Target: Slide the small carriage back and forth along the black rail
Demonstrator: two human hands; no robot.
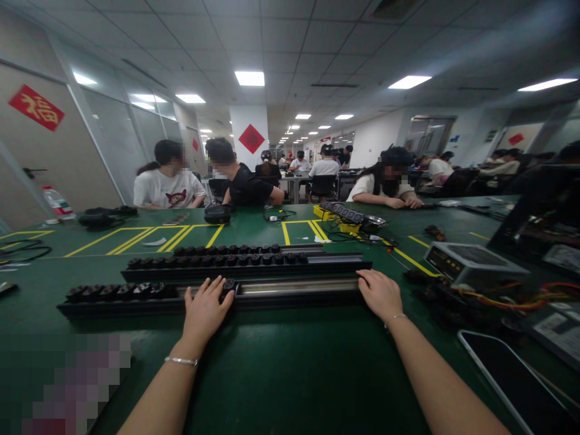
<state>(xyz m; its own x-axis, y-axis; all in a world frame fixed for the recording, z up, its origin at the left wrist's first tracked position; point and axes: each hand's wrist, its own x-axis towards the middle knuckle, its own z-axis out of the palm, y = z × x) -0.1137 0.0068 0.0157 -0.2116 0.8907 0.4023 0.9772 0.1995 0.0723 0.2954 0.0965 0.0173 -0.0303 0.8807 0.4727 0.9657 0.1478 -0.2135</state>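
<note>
At the front rail, both hands down, left on a block, right on the far end

Current step, best guess: positioning or steadying one small black block [230, 286] in the front rail [299, 298]. This rail is nearest the person, lying crosswise on the green counter [290, 368]. Its left part carries a row of black blocks [120, 292]; right of the left hand the channel shows bare up to the right hand. The block by the left thumb sits apart from that row, at the start of the bare stretch.

Next move, judged from layout: calls for the rail to stay put while the block is handled, with light, level pressure along the channel so it doesn't tilt or bind.

Pose: left hand [205, 311] is palm down across the rail, fingers spread and pointing away, thumb angled right beside the block. Contact looks likely; can't tell whether it's gripped or merely touched. Right hand [381, 296] reaches in from the right, wrist bent inward, fingers curved over the rail's right end. Clasping or just resting, can't tell; undersides hidden. Forearms come in from the lower edge, wide apart, a band on each wrist.

Nearby: two more rails [338, 260] just behind, also with blocks; phone [512, 377] and metal power unit [475, 263] off to the right.
</note>
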